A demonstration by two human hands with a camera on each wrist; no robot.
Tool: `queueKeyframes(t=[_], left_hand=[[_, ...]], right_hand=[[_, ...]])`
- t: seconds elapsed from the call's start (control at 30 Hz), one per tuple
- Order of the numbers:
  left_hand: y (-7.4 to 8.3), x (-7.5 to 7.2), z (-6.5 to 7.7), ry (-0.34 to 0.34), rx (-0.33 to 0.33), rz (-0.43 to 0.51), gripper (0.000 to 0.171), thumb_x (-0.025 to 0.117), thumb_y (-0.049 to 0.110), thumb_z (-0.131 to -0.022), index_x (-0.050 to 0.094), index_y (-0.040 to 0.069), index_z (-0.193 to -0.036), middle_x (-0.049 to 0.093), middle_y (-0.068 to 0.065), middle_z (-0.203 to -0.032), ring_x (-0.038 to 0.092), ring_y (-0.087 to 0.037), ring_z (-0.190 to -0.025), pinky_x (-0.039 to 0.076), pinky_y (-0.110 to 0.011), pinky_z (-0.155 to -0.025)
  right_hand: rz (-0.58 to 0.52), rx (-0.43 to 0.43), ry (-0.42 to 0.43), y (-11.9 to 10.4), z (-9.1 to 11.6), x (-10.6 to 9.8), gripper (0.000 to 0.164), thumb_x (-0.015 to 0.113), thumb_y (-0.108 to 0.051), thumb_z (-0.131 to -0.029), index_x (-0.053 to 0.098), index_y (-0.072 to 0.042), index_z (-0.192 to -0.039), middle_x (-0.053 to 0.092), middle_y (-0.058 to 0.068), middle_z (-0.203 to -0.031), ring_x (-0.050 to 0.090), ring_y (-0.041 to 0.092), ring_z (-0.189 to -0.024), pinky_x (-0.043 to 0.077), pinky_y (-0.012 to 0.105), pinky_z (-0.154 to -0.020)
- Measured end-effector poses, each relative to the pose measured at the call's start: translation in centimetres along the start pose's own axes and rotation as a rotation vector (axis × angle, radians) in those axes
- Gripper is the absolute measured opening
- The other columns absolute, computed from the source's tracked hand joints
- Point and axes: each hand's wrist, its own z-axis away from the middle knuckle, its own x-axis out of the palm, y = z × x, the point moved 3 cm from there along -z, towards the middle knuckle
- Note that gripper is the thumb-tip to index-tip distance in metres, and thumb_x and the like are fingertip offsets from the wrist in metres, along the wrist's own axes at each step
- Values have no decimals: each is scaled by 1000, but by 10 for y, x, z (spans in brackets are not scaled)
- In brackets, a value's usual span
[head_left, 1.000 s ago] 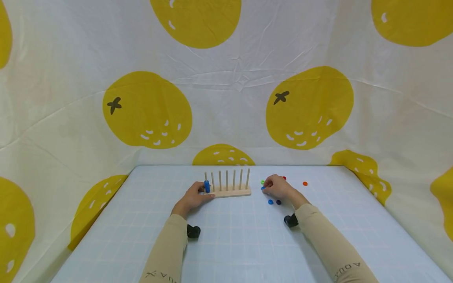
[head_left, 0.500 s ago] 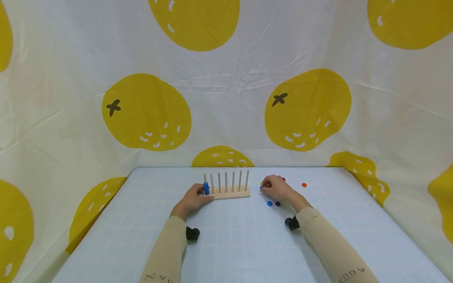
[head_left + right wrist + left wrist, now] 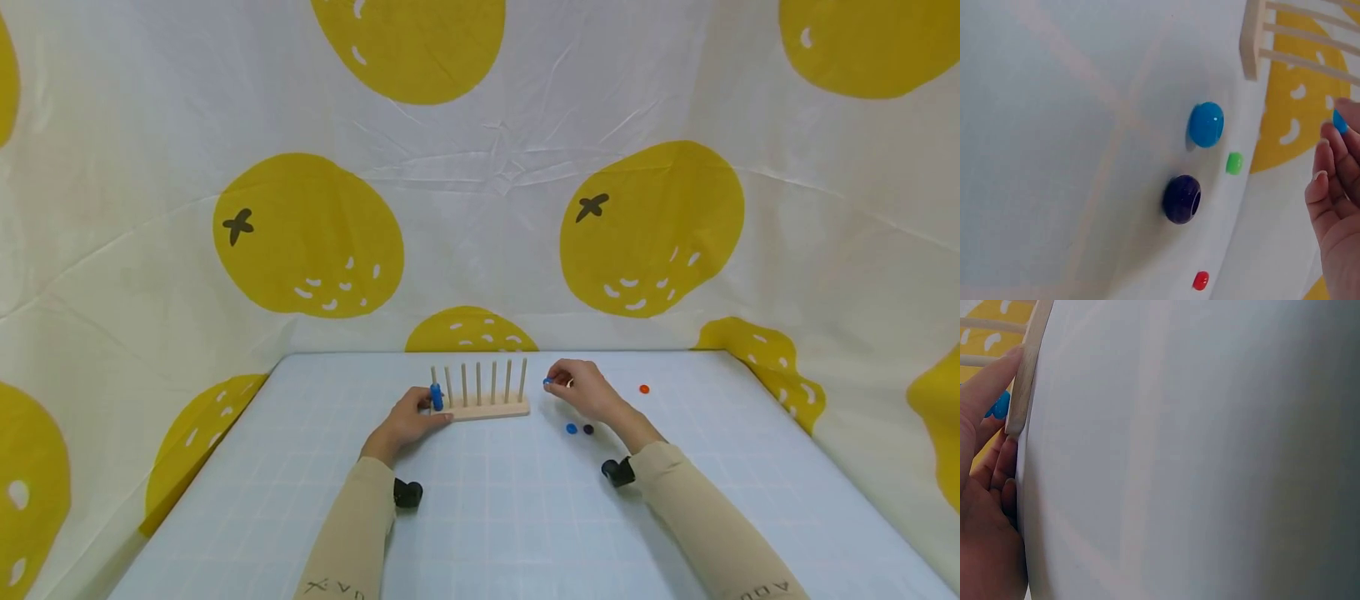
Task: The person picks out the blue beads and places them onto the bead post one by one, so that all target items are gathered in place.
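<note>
A wooden peg rack (image 3: 491, 411) with a row of upright pegs stands on the table. Blue beads (image 3: 437, 397) are stacked on its leftmost peg. My left hand (image 3: 405, 421) grips that end of the base, thumb along the front; in the left wrist view the thumb (image 3: 991, 381) lies against the wood. To the right of the rack, my right hand (image 3: 588, 392) pinches a blue bead (image 3: 547, 381) between thumb and fingertips, raised over the table. The right wrist view shows this bead (image 3: 1339, 121) partly covered by the fingers.
Nearer than the right hand lie a loose blue bead (image 3: 1206, 125) and a dark purple bead (image 3: 1182, 199). Farther back are a green bead (image 3: 1235, 163) and a red bead (image 3: 1201, 280). An orange bead (image 3: 644, 389) lies to the right. A fruit-print curtain (image 3: 480, 250) surrounds the table.
My right hand has lifted the blue bead off the table and moved slightly left toward the rack. The left hand keeps its grip on the rack's end.
</note>
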Motion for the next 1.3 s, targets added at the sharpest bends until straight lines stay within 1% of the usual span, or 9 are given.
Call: queueKeyframes(t=[0.1,0.23,0.3,0.53,0.77,1.03,1.23,1.3], left_hand=[[1,0,0,2,11,-6,52,82,30,-88,61,6,-129,56,-16,-132,51,-35,-120,39,-56,-110],[1,0,1,5,8,-17,52,82,31,-88,62,6,-130,56,-15,-132,51,-34,-120,39,-56,-110],[2,0,1,7,-6,-21,53,82,32,-89,61,7,-131,56,-15,-132,51,-34,-121,39,-56,-110],[3,1,0,15,-5,-35,52,81,29,-89,61,6,-131,56,-15,-131,51,-34,-121,39,-55,-110],[1,2,0,15,4,-33,50,82,29,-88,62,7,-128,56,-15,-131,51,-34,-120,40,-55,-109],[-1,1,-3,14,7,-28,51,82,30,-88,62,8,-129,57,-14,-131,52,-34,-121,39,-55,-109],[-2,1,-4,7,-14,-27,54,82,32,-88,62,8,-132,57,-14,-132,51,-34,-122,38,-56,-111],[-2,1,-5,4,-15,-25,54,82,33,-88,62,8,-132,57,-14,-133,51,-34,-123,38,-57,-111]], right_hand=[[-18,-33,36,-8,1,-2,15,73,-16,-96,69,-5,-105,69,0,-91,61,17,-86,53,36,-83],[-19,-75,77,-19,2,-3,14,73,-16,-96,70,-5,-105,69,-1,-90,61,16,-85,53,35,-81],[-17,-89,93,-25,2,-2,14,73,-16,-96,70,-6,-105,68,-1,-90,61,16,-85,53,33,-79],[-50,-155,126,-44,0,0,12,74,-12,-95,70,-4,-103,68,0,-89,60,16,-84,50,27,-74],[-68,-197,119,-59,-5,7,12,74,-12,-95,70,-5,-104,68,-1,-90,60,15,-84,50,26,-72],[-84,-237,116,-75,-18,19,13,74,-14,-96,70,-6,-105,67,-2,-90,59,15,-84,50,27,-73],[-87,-263,103,-87,-27,30,13,74,-17,-96,70,-8,-106,67,-3,-92,59,13,-85,50,27,-74],[-91,-269,103,-92,-29,33,15,74,-17,-96,70,-7,-106,67,-1,-92,59,14,-86,51,29,-75]])
